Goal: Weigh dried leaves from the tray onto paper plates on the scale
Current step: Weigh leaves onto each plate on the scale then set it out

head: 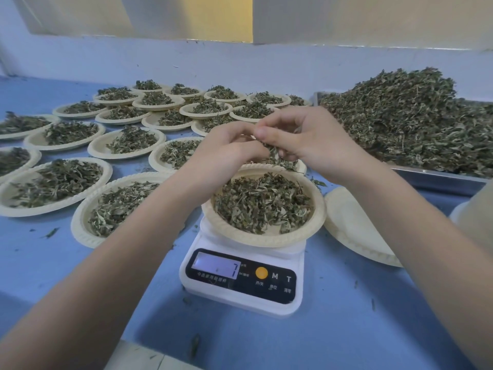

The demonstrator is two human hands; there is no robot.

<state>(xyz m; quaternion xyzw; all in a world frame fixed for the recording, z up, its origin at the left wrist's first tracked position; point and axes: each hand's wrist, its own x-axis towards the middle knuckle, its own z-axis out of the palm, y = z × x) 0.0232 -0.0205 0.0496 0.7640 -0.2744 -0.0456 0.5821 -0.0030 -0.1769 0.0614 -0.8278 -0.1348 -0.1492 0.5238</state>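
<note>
The white digital kitchen scale [241,279] stands on the blue table [346,316] and serves as the reference point. On its platform sits a round cream paper plate with a fluted rim [318,217], filled with dried green leaves [262,204]. Both hands meet directly above the far edge of this plate. The left hand [224,149] and the right hand [314,140] have fingers curled and together pinch a small clump of leaves [273,153] between them. The clump hangs straight over the plate, so release needs only a downward drop; neither hand is clearly nearer.

The metal tray [440,177], heaped with loose leaves, lies to the far right of the scale, on the right hand's side. Filled plates [101,153] are spread to the left and behind. An empty plate [354,225] lies just right of the scale.

The display [216,266] shows "7"; any preceding digit cannot be read. Buttons are marked "M" and "T" beside an orange round button [261,272]; the Chinese captions are too small to read reliably.
</note>
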